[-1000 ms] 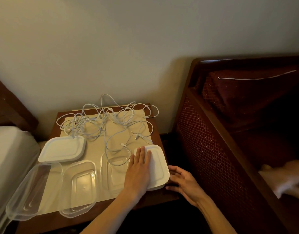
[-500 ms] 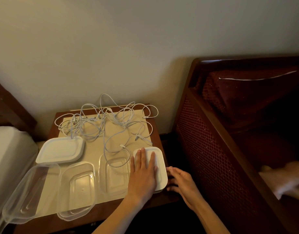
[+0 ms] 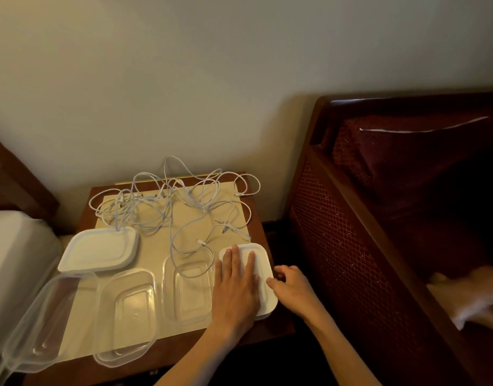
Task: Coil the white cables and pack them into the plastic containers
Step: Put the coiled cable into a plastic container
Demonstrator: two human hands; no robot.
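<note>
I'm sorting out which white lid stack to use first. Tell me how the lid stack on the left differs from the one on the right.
The left lid stack lies untouched; the right lid stack has the left hand flat on it and the right hand at its edge. The left stack sits farther back, with the white cables reaching its far edge; the right stack sits at the table's right edge. Both are white, rounded rectangles.
</note>
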